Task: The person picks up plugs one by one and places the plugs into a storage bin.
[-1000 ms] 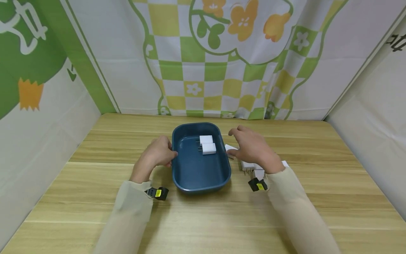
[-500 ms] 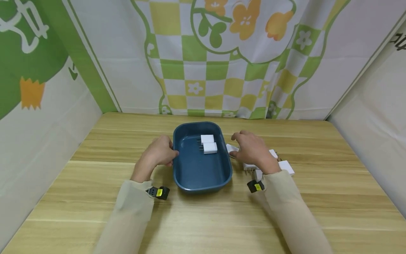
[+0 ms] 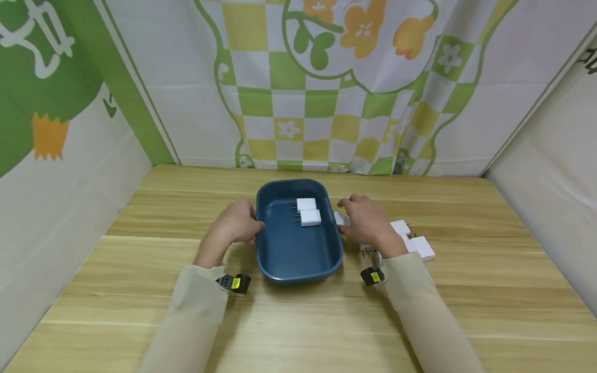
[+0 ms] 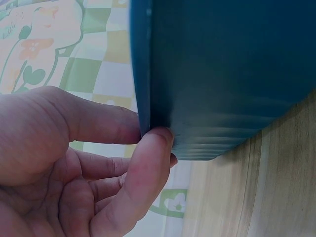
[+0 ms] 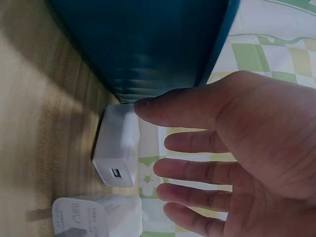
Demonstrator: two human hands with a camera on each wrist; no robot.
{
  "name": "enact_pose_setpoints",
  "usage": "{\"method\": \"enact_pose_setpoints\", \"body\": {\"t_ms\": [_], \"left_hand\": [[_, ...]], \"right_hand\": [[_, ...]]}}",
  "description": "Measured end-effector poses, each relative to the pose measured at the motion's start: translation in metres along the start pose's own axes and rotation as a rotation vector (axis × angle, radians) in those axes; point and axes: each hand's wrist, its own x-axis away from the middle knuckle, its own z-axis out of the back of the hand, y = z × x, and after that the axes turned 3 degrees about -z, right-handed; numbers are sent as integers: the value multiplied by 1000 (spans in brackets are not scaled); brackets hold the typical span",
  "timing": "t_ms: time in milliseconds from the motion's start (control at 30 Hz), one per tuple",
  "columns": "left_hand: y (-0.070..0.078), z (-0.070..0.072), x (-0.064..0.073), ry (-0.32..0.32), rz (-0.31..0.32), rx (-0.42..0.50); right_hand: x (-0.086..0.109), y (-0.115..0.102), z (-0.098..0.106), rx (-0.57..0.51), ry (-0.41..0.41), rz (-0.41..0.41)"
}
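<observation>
A dark blue plastic basin [image 3: 284, 256] sits on the table with two white plug chargers inside, one [image 3: 306, 204] lying just behind the other [image 3: 310, 218], prongs toward the left. My left hand [image 3: 235, 223] pinches the basin's left rim between thumb and index finger, as the left wrist view shows. On the right side, my right hand [image 3: 370, 224] hovers with fingers extended and apart over a white USB charger [image 5: 116, 143]. That charger stands close against the basin's outer wall. The thumb tip overlaps its top edge in the right wrist view; nothing is gripped.
Several more white chargers [image 3: 423, 247] lie clustered under and beside my right wrist, partly hidden by it. One charger with printed text [image 5: 81, 217] is near the hand. A patterned curtain [image 3: 317, 114] hangs behind the wooden table [image 3: 298, 331].
My right hand has lowered slightly toward the charger beside the basin, and its wrist has shifted left, uncovering more chargers. The left hand keeps hold of the rim.
</observation>
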Motion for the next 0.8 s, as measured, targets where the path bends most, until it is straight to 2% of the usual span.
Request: {"method": "enact_pose_setpoints", "body": {"t_ms": [200, 800], "left_hand": [[1, 1, 0, 0, 2, 5], [0, 0, 0, 1, 2, 0]], "right_hand": [[-2, -1, -4, 21, -5, 18], [-5, -5, -12, 46, -48, -14]]}}
